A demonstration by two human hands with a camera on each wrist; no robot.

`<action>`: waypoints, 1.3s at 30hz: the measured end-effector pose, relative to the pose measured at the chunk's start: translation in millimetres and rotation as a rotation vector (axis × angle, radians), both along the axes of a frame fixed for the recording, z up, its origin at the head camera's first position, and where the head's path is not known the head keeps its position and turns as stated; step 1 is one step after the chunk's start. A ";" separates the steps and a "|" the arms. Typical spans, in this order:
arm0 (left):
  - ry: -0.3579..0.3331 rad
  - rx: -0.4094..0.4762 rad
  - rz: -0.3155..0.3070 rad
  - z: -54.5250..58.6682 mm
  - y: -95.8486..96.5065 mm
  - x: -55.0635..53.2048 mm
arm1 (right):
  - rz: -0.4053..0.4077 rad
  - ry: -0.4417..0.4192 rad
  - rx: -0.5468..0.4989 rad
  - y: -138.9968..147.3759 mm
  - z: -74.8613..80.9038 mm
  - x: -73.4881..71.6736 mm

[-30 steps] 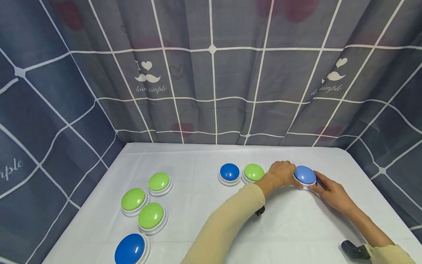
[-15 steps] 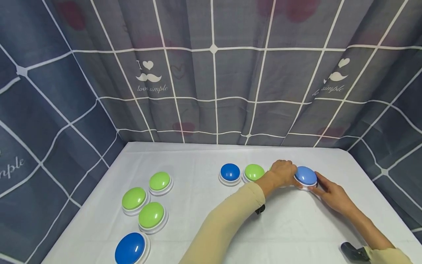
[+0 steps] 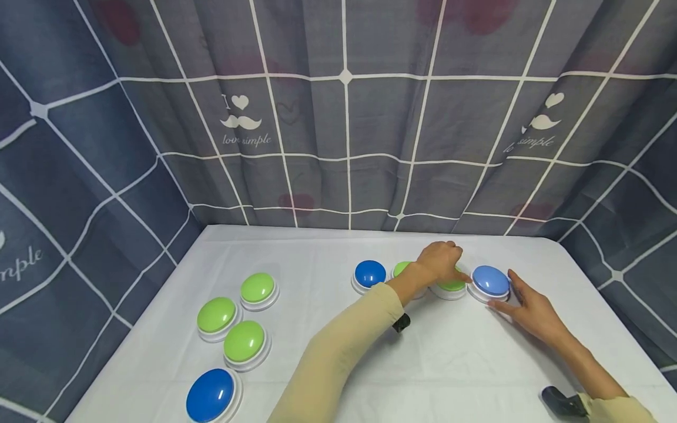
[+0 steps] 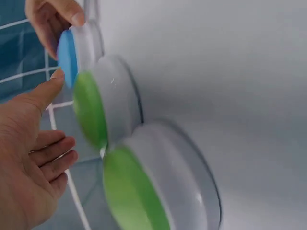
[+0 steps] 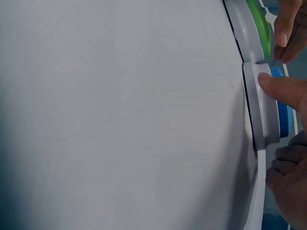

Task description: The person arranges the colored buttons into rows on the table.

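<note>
At the right end of a row of round push buttons, a blue button (image 3: 489,281) with a white base stands on the white table. My right hand (image 3: 536,311) holds this button, thumb on the front of the base (image 5: 261,108) and fingers round its right side. My left hand (image 3: 440,262) hovers over the neighbouring green button (image 3: 452,286), partly hiding it. In the left wrist view the left hand (image 4: 29,163) has loosely bent fingers and nothing in them, beside two green buttons (image 4: 132,191). A second green button (image 3: 400,268) sits partly behind the left wrist.
Another blue button (image 3: 370,274) is at the row's left end. On the table's left stand three green buttons (image 3: 244,342) and a large blue button (image 3: 210,395). A grey checked curtain (image 3: 317,129) surrounds the white table (image 3: 317,264) at back and sides.
My left hand has let go of the right-end blue button and moved left over the green buttons, uncovering part of one. The right hand stays at the blue button.
</note>
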State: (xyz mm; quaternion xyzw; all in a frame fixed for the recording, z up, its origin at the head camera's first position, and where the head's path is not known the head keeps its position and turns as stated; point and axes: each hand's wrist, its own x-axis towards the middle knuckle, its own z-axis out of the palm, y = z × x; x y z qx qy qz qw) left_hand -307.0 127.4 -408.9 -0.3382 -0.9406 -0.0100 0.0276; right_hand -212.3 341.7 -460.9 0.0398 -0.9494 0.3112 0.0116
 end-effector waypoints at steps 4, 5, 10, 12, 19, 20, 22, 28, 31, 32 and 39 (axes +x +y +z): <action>-0.010 0.065 -0.006 10.5 -25.7 -4.5 | -0.028 0.061 -0.017 -11.0 5.5 -2.3; -0.019 0.082 -0.004 12.9 -33.2 -5.2 | -0.032 0.089 -0.025 -14.7 7.2 -2.4; -0.043 0.156 0.024 28.9 -75.9 -4.4 | -0.041 0.197 -0.100 -42.7 24.7 -3.6; -0.044 0.176 0.043 36.3 -96.0 -1.5 | -0.024 0.218 -0.135 -58.1 32.5 -5.6; -0.054 0.215 0.126 60.0 -167.6 24.4 | 0.145 0.279 -0.215 -125.1 51.6 -10.2; -0.047 0.217 0.133 62.8 -177.2 29.7 | 0.170 0.282 -0.223 -134.9 53.4 -10.8; -0.017 0.220 0.141 67.2 -196.5 41.6 | 0.213 0.280 -0.227 -154.5 56.6 -11.9; 0.091 0.239 0.207 68.6 -255.0 89.5 | 0.314 0.272 -0.291 -209.6 70.1 -11.8; 0.115 0.269 0.262 63.1 -286.0 118.1 | 0.369 0.263 -0.319 -237.8 71.9 -6.9; 0.115 0.279 0.286 60.7 -296.7 128.2 | 0.391 0.252 -0.328 -247.7 71.6 -3.8; 0.008 0.331 0.534 47.4 -362.4 198.5 | 0.642 0.164 -0.324 -313.6 63.5 26.4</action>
